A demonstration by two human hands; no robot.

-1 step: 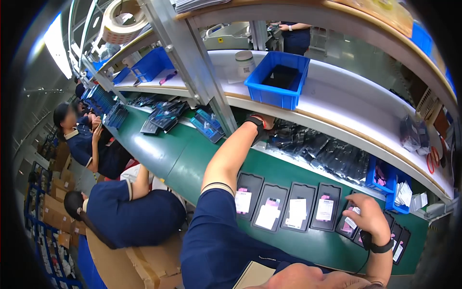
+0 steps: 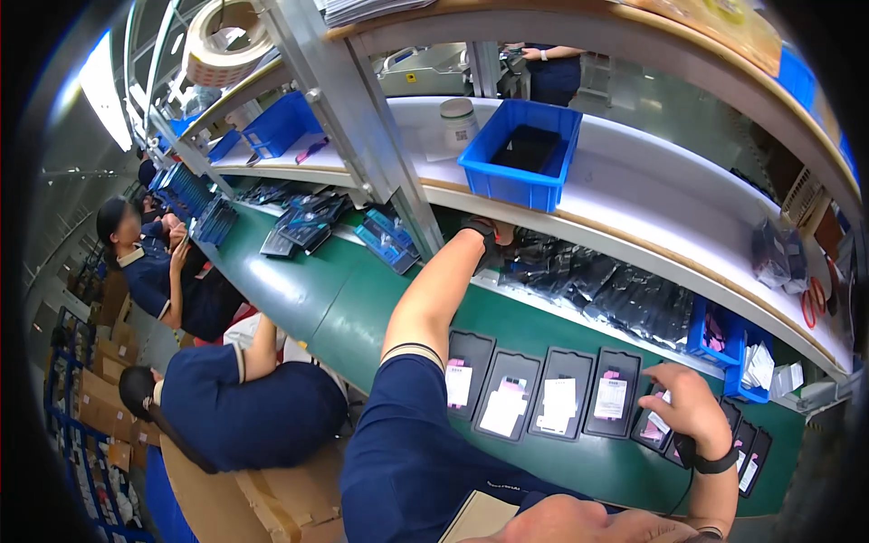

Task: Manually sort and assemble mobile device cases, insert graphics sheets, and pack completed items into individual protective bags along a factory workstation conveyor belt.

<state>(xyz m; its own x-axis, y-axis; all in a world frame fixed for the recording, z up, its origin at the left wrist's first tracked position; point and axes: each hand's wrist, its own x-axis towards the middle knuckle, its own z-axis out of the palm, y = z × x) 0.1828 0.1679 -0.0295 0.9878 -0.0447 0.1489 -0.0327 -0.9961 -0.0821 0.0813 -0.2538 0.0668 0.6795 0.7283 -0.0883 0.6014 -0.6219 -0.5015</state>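
My left hand (image 2: 501, 233) reaches under the front edge of the white shelf, at the left end of a pile of shiny black plastic bags (image 2: 625, 294). The shelf edge and shadow hide its fingers. Over the right part of a row of black trays, my right hand (image 2: 690, 404) hovers with thumb and fingers apart and nothing visible between them. One black tray (image 2: 647, 442) with a white slip and a pink piece lies partly beneath it. Further left, another black tray (image 2: 624, 362) bears a white label on a pink piece. Several similar trays lie alongside.
A blue bin (image 2: 474, 172) with a dark object stands on the shelf beside a white jar (image 2: 459, 122). A metal post (image 2: 348, 118) rises left of my arm. Small blue bins (image 2: 745, 385) sit at right. Orange-handled scissors (image 2: 814, 301) hang nearby. A co-worker (image 2: 258, 403) sits at left.
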